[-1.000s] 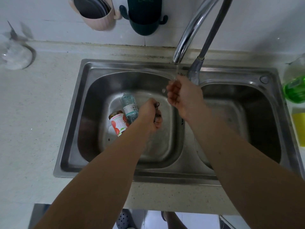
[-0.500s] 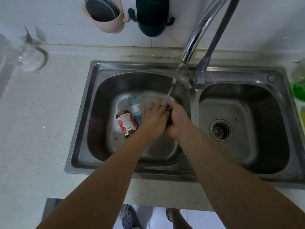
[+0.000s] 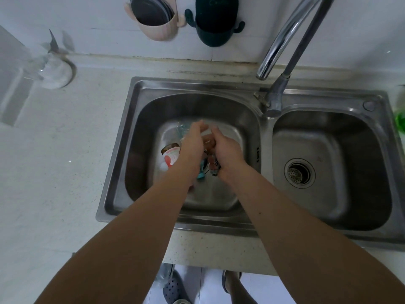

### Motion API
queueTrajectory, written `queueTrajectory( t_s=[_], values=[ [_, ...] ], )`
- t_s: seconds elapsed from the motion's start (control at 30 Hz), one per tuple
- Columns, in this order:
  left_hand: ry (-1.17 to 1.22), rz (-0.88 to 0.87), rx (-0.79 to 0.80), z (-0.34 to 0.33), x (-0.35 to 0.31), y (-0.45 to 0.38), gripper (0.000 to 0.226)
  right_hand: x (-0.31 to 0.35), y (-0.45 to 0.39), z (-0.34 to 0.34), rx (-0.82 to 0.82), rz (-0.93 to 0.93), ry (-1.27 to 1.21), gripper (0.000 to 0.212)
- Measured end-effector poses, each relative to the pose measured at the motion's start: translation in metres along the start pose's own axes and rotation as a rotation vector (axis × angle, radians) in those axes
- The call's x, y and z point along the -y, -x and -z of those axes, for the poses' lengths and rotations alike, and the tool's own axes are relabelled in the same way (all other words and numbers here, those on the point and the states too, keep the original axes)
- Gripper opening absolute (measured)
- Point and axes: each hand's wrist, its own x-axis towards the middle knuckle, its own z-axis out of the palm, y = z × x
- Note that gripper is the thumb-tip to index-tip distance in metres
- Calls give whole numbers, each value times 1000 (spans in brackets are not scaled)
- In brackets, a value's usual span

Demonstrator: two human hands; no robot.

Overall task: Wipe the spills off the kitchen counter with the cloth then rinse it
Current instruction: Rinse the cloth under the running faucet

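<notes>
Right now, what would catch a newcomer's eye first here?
Two bare hands, the left hand and the right hand, meet over the sink's left basin, working a small patterned cloth between them. A chrome faucet arches above, and a labelled jar lies in that basin.

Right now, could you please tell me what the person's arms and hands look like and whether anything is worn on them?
Both forearms are bare, with no sleeves in view. The left hand and right hand show no gloves, rings or watch.
</notes>
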Motion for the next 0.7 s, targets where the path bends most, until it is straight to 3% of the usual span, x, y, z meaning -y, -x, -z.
queueTrajectory(
  t_s=[0.1,0.17,0.37,0.6,0.7],
  values=[
    [41,24,91,-10,4,-2,54,3,2,-16,-34,39,17,43],
    [33,-6,21,-12,2,-4,41,4,1,-25,-74,118,55,43],
    [-76,-79,-119,-14,-4,-2,41,1,-3,-22,-95,250,207,42],
    [-204,-108,-125,-16,-4,-12,31,7,0,-19,-87,326,393,38],
    [-5,-139,-117,-19,-26,-6,37,29,5,-25,-62,436,361,41]
  ],
)
